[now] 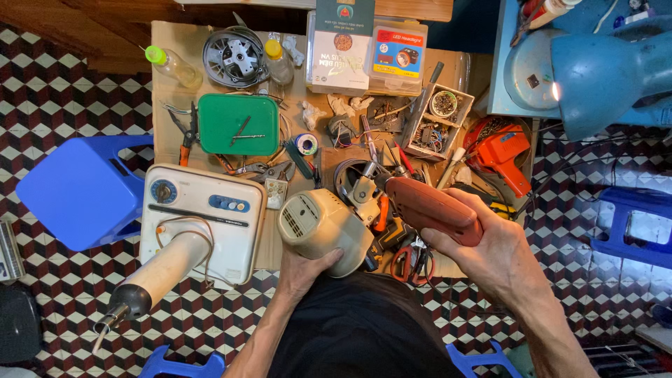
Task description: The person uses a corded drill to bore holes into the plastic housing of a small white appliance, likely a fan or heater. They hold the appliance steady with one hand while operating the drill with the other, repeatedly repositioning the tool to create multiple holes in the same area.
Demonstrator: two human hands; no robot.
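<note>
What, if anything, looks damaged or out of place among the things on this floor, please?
The cream fan base lies tipped over, its pole ending in bare loose wires. The left hand steadies the cream motor housing; the right hand holds a reddish-brown power drill.

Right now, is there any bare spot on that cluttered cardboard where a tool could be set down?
Little. The flat green plastic lid holds only two thin metal bits. A strip of cardboard lies bare between the yellow-capped bottle and the orange-handled pliers. Around the right hand with its red-brown drill, tools crowd together.
</note>
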